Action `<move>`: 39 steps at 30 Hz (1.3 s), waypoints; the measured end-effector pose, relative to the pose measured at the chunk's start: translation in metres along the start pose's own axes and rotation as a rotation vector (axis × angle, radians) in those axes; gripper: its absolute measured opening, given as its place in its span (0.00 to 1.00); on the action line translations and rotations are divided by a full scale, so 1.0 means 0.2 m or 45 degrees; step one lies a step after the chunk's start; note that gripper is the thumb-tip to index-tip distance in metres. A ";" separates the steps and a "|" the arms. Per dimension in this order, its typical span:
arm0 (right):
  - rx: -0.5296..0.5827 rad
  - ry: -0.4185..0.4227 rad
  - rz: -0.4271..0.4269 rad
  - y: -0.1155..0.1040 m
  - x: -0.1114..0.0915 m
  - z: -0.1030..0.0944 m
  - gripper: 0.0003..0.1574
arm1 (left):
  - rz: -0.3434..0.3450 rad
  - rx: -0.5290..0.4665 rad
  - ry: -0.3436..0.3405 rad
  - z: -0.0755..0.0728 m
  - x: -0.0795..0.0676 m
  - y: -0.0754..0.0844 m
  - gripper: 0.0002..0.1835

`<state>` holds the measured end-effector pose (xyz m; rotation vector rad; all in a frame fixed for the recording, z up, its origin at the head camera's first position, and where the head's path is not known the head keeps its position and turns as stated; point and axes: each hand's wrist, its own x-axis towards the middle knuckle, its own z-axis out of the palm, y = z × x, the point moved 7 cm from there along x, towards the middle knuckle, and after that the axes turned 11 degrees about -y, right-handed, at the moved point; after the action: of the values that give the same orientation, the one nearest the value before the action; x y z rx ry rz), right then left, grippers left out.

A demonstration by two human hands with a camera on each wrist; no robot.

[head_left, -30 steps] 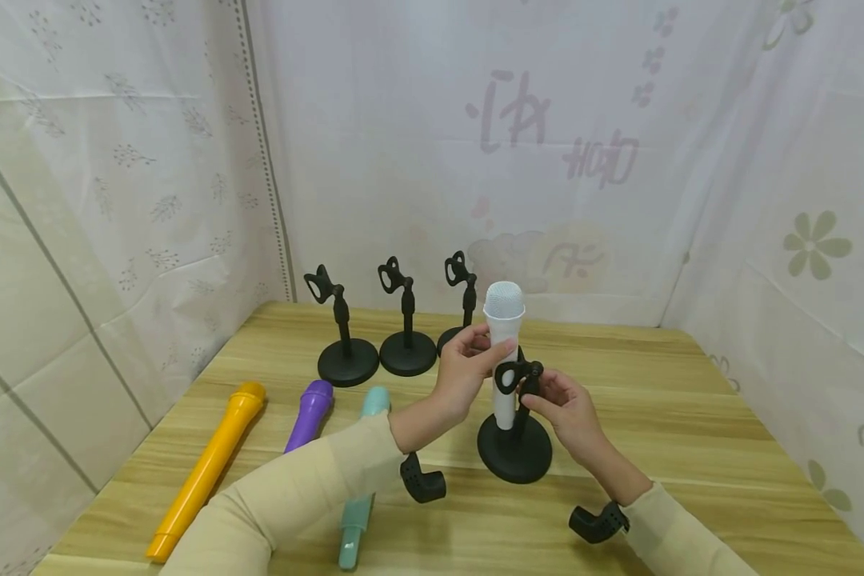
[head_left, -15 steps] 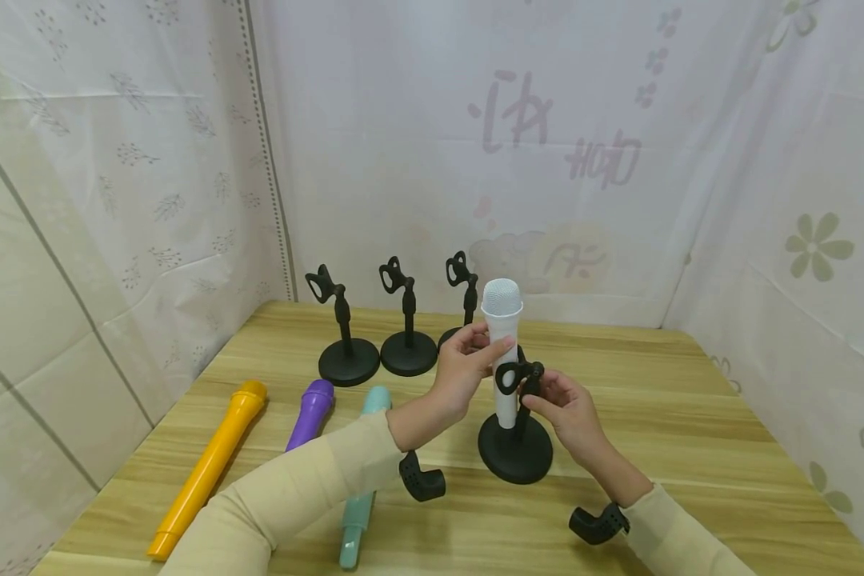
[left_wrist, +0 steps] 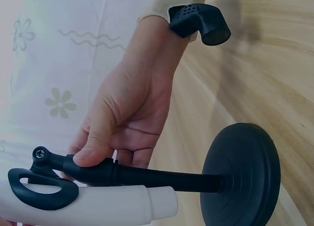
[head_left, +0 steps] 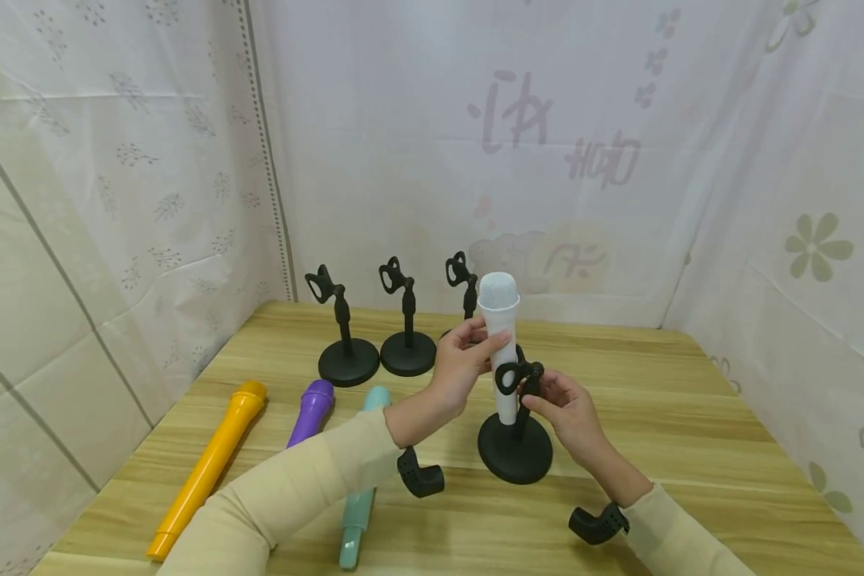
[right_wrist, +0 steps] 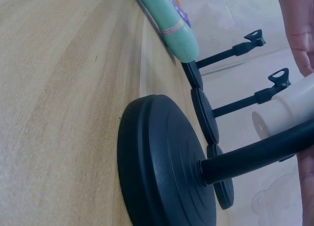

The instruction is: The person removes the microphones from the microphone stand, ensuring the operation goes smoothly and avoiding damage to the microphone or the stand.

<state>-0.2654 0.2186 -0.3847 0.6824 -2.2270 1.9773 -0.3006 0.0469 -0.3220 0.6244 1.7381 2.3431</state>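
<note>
My left hand [head_left: 461,364] pinches a white microphone [head_left: 500,316] below its mesh head, holding it nearly upright. The microphone's lower body passes through the clip of a black microphone stand [head_left: 514,456]; in the left wrist view the clip [left_wrist: 44,189] lies around the white body [left_wrist: 113,201]. Its bottom end is above the stand's round base [right_wrist: 167,162]. My right hand [head_left: 569,412] grips the stand's pole just under the clip, thumb on the near side, as the left wrist view shows [left_wrist: 132,108].
Three more black stands [head_left: 346,364] stand in a row at the back, their clips holding nothing. An orange microphone [head_left: 209,472], a purple microphone [head_left: 310,416] and a mint-green microphone [head_left: 360,512] lie at the left, partly behind my left sleeve [head_left: 317,480]. Patterned curtains surround the wooden table [head_left: 655,416].
My left hand and the white microphone have risen slightly and shifted a little left, with the microphone's head tilting left. The right hand and the stand have kept their place.
</note>
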 end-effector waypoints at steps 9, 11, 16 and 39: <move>0.005 0.003 0.017 0.00 0.00 0.00 0.21 | 0.012 -0.006 0.032 0.00 0.01 0.03 0.20; 0.010 0.004 0.011 0.00 0.00 0.00 0.20 | 0.017 -0.010 0.038 -0.01 0.01 0.04 0.20; 0.021 0.008 -0.013 0.01 0.00 0.00 0.18 | 0.012 -0.012 0.046 -0.01 0.00 0.06 0.20; 0.030 0.025 0.036 0.00 0.00 0.00 0.19 | 0.001 -0.106 0.086 -0.07 -0.01 0.08 0.22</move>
<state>-0.2652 0.2194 -0.3853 0.6341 -2.2179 2.0175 -0.3037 0.0296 -0.3113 0.5386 1.6571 2.4499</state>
